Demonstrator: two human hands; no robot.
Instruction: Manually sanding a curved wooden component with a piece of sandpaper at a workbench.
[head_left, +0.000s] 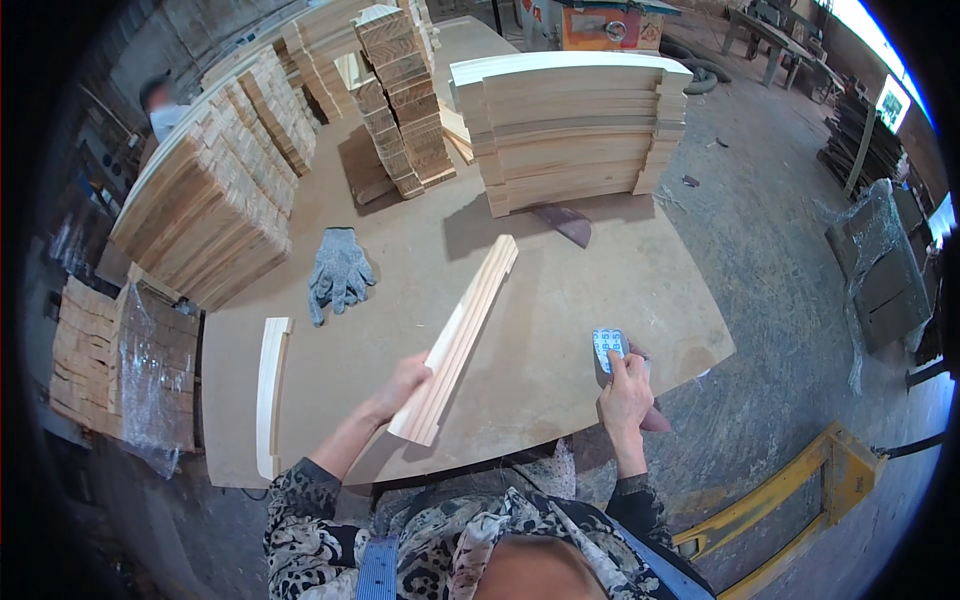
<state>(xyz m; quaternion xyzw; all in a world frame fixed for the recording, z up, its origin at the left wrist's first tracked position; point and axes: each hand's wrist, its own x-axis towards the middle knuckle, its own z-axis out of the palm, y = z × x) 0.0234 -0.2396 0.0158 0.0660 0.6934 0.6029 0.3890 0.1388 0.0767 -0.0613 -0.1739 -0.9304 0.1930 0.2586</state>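
Left hand (405, 382) grips grooved wooden strip (468, 325) | right hand (626, 398) clasps blue-and-white pad (606, 345) | grey glove (340, 272) lies beyond

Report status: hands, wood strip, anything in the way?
Left hand gripping strip. Right hand on blue-white pad, grip unclear. Glove left of strip, not touching it.
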